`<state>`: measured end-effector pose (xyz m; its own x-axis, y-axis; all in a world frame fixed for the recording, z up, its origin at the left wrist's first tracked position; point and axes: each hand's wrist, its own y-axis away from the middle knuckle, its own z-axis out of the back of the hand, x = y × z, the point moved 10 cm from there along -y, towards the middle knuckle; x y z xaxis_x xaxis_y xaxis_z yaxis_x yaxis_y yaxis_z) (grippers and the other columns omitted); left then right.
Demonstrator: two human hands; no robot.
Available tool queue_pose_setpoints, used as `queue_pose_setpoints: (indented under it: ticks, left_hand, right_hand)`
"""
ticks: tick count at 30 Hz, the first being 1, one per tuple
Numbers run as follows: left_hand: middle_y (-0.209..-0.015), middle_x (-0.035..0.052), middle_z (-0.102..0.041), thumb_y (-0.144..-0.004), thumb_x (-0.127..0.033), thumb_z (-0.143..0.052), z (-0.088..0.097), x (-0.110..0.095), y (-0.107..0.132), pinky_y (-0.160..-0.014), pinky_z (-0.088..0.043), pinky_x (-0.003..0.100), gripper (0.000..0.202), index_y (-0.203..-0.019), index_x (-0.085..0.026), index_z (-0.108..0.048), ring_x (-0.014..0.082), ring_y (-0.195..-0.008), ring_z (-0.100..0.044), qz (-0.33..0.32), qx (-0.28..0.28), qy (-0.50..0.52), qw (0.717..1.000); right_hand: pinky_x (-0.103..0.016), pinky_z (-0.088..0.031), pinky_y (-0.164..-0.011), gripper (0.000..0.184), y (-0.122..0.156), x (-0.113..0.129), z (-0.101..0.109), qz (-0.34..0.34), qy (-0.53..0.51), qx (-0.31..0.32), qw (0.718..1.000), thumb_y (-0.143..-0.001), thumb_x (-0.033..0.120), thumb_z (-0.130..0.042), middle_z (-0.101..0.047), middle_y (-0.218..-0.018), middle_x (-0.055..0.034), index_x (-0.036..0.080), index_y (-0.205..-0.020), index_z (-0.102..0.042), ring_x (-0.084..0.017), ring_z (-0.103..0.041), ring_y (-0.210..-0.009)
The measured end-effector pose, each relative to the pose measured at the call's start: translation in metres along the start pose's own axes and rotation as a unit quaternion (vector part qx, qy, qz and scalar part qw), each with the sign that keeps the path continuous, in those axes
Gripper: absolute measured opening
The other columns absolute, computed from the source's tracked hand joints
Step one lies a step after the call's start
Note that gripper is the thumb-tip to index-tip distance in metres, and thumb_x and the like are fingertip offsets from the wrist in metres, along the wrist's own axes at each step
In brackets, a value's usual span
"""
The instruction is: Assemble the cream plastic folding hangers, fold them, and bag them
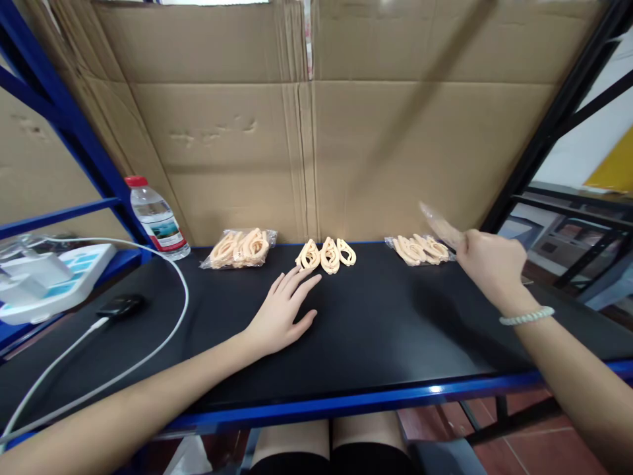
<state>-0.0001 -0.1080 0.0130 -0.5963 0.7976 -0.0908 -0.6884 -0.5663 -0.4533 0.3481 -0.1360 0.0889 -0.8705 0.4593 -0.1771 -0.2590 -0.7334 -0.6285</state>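
My left hand (pixel 284 313) rests palm down on the black tabletop, fingers spread. Its fingertips reach the nearest of several loose, cream, teardrop-shaped loops (pixel 330 255), though I cannot tell whether they touch. Over on the right, my right hand (pixel 492 264) is raised above the table with its fingers closed on a clear plastic bag (pixel 439 224), which is blurred and points up and left. Just beyond that hand lies a clear packet of similar loops (pixel 419 250). A fuller packet of loops (pixel 240 249) sits to the left.
At the back left stands a water bottle (pixel 159 221) with a red cap. A white power strip (pixel 74 284), a small black device (pixel 120 306) and a looping white cable (pixel 186 297) occupy the left side. Cardboard (pixel 222 152) walls the table's back; a blue rail (pixel 346 404) edges its front.
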Motion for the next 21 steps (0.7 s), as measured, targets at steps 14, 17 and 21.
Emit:
queue_pose_setpoints:
  ticks: [14, 17, 21]
  left_hand:
    - [-0.129, 0.0146, -0.053, -0.087, -0.044, -0.056, 0.005, 0.072, 0.002, -0.084, -0.056, 0.045, 0.060, -0.138, -0.021, -0.034, 0.0188, -0.083, -0.068, 0.250, -0.104, 0.465, 0.843]
    - [-0.139, 0.0166, -0.043, -0.081, -0.037, -0.063, 0.006, 0.087, 0.009, -0.089, -0.054, 0.047, 0.066, -0.138, -0.022, -0.034, 0.0233, -0.097, -0.066, 0.276, -0.134, 0.410, 0.859]
    - [-0.151, 0.0165, -0.029, -0.082, -0.035, -0.062, 0.036, 0.085, 0.017, -0.104, -0.040, 0.059, 0.073, -0.145, -0.025, -0.027, 0.0357, -0.137, -0.034, 0.259, -0.210, 0.200, 0.921]
  right_hand:
    - [-0.034, -0.039, -0.063, 0.016, 0.130, 0.264, 0.089, 0.473, -0.229, -0.049, 0.850, -0.088, 0.008, -0.053, -0.065, -0.069, -0.0095, 0.006, -0.090, -0.068, -0.021, -0.058, -0.064]
    - [-0.032, -0.043, -0.067, 0.028, 0.134, 0.273, 0.092, 0.509, -0.348, 0.090, 0.782, -0.090, 0.038, -0.061, -0.066, -0.076, -0.0098, 0.010, -0.090, -0.067, -0.021, -0.060, -0.073]
    - [-0.028, -0.045, -0.070, 0.032, 0.095, 0.249, 0.094, 0.456, -0.475, 0.156, 0.736, -0.097, 0.041, -0.049, -0.067, -0.078, -0.0045, 0.015, -0.093, -0.068, -0.016, -0.059, -0.072]
